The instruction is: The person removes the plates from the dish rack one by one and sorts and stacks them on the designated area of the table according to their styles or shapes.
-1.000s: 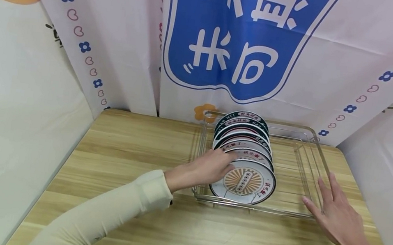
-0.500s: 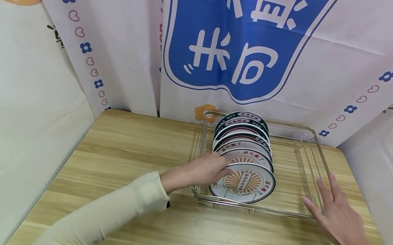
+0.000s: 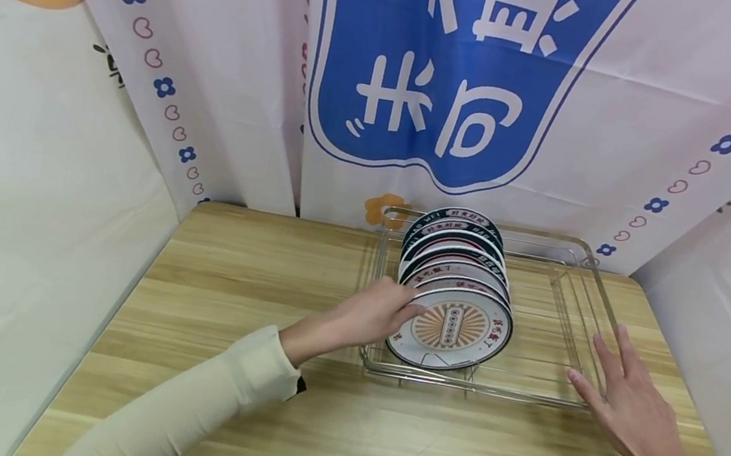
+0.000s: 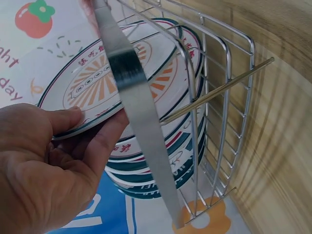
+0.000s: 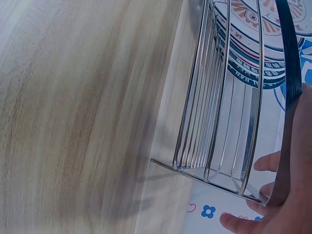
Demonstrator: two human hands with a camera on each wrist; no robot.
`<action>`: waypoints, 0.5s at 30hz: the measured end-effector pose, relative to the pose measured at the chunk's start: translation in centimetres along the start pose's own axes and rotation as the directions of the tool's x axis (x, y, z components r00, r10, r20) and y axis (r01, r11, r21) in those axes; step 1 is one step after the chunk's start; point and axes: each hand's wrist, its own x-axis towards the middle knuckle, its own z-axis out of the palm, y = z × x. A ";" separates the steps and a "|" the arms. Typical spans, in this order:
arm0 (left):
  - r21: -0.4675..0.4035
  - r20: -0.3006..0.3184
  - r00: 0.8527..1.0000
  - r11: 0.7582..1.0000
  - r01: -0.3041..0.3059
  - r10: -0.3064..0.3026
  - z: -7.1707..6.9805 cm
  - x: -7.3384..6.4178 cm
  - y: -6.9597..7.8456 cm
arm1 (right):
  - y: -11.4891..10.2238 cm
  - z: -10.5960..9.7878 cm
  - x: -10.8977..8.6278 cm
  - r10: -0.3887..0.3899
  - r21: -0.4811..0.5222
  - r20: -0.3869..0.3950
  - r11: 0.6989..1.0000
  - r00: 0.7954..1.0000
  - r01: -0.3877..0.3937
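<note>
Several round plates stand on edge in a row in a wire dish rack (image 3: 524, 394), toward its left side. My left hand (image 3: 368, 313) pinches the left rim of the front plate (image 3: 451, 328), a white one with an orange sunburst and red characters. In the left wrist view, the thumb (image 4: 68, 117) lies on the face of that plate (image 4: 92, 80) and the fingers are behind it. Plates with dark green rims (image 3: 457, 215) stand at the back. My right hand (image 3: 634, 402) rests on the rack's right rim with fingers spread; the right wrist view shows it beside the flat metal band (image 5: 292, 92).
The rack stands on a wooden table (image 3: 248, 274), near its back edge. A printed cloth (image 3: 254, 75) hangs behind, and white cloth walls (image 3: 27, 214) close in the sides. The rack's right part shows bare wires.
The front plate has risen slightly, and its top rim now covers more of the plate behind it. My left hand has shifted a little to the left. My right hand stays on the rack's rim.
</note>
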 end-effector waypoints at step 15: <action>-0.088 -0.068 0.998 0.996 -0.005 -0.001 -1.8 -1.8 -0.1 | -0.1 0.3 -0.2 -0.017 0.097 -0.067 0.995 0.998 0.023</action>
